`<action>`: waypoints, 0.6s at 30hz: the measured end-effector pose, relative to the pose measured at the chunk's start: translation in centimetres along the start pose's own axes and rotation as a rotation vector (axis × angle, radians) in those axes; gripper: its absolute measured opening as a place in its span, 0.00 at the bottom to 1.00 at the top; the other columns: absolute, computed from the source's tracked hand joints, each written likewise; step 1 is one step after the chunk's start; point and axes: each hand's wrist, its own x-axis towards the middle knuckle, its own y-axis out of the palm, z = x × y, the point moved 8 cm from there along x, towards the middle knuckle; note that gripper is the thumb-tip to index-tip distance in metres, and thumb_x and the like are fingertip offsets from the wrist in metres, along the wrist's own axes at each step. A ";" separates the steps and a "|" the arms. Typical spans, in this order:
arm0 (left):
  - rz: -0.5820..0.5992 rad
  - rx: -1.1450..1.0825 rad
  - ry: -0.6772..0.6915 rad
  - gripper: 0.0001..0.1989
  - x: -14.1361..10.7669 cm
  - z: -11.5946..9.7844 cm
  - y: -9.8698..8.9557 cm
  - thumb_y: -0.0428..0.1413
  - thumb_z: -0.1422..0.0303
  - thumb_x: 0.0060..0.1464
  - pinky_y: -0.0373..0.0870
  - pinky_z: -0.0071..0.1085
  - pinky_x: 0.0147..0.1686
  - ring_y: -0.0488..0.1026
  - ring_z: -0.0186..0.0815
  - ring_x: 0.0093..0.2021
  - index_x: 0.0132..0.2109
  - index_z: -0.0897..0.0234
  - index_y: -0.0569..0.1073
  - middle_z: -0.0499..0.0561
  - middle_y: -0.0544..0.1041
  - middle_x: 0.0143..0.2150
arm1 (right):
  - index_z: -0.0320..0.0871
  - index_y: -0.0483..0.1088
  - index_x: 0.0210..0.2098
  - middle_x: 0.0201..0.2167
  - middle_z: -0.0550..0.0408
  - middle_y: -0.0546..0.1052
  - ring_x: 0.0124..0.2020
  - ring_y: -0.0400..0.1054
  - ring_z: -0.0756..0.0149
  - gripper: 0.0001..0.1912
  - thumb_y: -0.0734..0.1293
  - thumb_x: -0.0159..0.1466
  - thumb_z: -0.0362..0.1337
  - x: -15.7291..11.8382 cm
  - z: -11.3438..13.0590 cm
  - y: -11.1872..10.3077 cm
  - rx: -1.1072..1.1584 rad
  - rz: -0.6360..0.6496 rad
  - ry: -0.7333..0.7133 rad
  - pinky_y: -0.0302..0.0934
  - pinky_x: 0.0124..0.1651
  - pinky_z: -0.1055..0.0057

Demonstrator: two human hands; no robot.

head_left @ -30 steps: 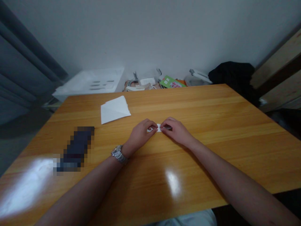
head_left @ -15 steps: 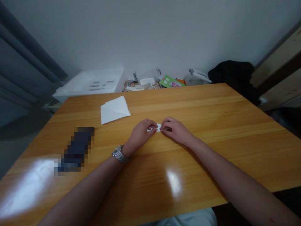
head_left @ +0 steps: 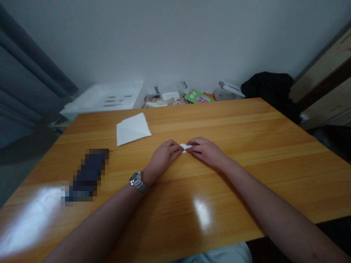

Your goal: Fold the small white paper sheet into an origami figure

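A small piece of white folded paper (head_left: pixel 184 147) lies on the wooden table, mostly covered by my fingers. My left hand (head_left: pixel 166 155), with a metal watch (head_left: pixel 138 180) on its wrist, has its thumb and fingers closed on the paper's left end. From the other side my right hand (head_left: pixel 205 151) pinches the right end, fingertips pressed low against the tabletop. Only a narrow strip of white shows between the two hands; its exact folds are too small to make out.
White sheets of paper (head_left: pixel 133 129) lie in a pile at the back left. A dark pixelated object (head_left: pixel 89 173) rests at the left. Beyond the table (head_left: pixel 233 124) are a white tray (head_left: pixel 101 96), a green booklet (head_left: pixel 197 96) and a black cloth-like heap (head_left: pixel 270 89).
My fingers have shifted slightly on the paper. The right fingers are now straighter and lie more over it, and the left fingertips sit closer together.
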 end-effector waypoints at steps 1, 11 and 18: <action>0.004 0.028 0.025 0.11 -0.1 -0.2 0.0 0.53 0.67 0.67 0.72 0.38 0.48 0.73 0.40 0.46 0.48 0.61 0.80 0.55 0.76 0.46 | 0.47 0.81 0.45 0.49 0.48 0.79 0.50 0.71 0.58 0.10 0.67 0.69 0.33 0.0 -0.2 -0.1 -0.019 -0.006 0.005 0.66 0.53 0.59; 0.098 0.213 0.142 0.20 -1.2 -1.3 0.6 0.50 0.63 0.69 0.66 0.45 0.63 0.69 0.46 0.62 0.64 0.61 0.70 0.59 0.71 0.64 | 0.47 0.79 0.51 0.53 0.44 0.77 0.54 0.70 0.53 0.15 0.65 0.68 0.33 -0.7 0.6 -1.0 -0.090 0.014 0.034 0.65 0.57 0.52; 0.093 0.231 0.127 0.20 -1.2 -1.5 0.5 0.48 0.65 0.69 0.67 0.44 0.62 0.70 0.45 0.62 0.64 0.63 0.70 0.60 0.71 0.64 | 0.48 0.77 0.55 0.60 0.46 0.74 0.61 0.67 0.52 0.16 0.63 0.72 0.39 -1.4 0.5 -0.9 -0.030 0.078 0.092 0.62 0.63 0.49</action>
